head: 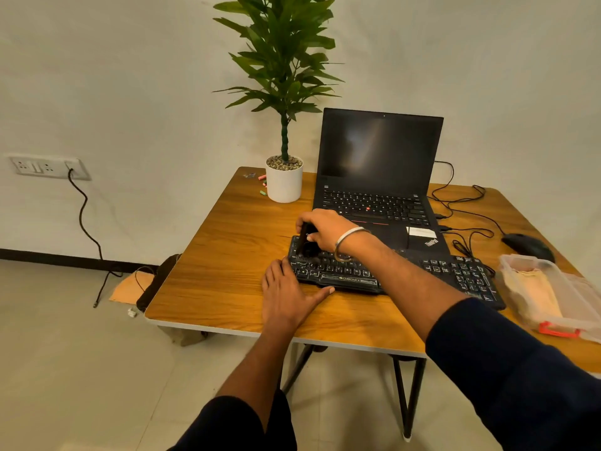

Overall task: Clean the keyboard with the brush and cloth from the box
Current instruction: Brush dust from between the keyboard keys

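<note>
A black keyboard [455,271] lies across the wooden table [227,255] in front of an open laptop. My right hand [325,231] is over the keyboard's left end, shut on a black brush [307,244] whose lower end touches the keys. My left hand [287,296] lies flat on the table, fingers spread, pressed against the keyboard's near left corner with the thumb along its front edge. A clear plastic box [549,294] with an orange latch stands open at the right and holds a pale cloth [533,291].
The open black laptop [377,177] stands just behind the keyboard. A potted plant [284,180] stands at the back, with small coloured bits beside it. A black mouse [527,245] and tangled cables lie at the far right. The table's front edge is near my arms.
</note>
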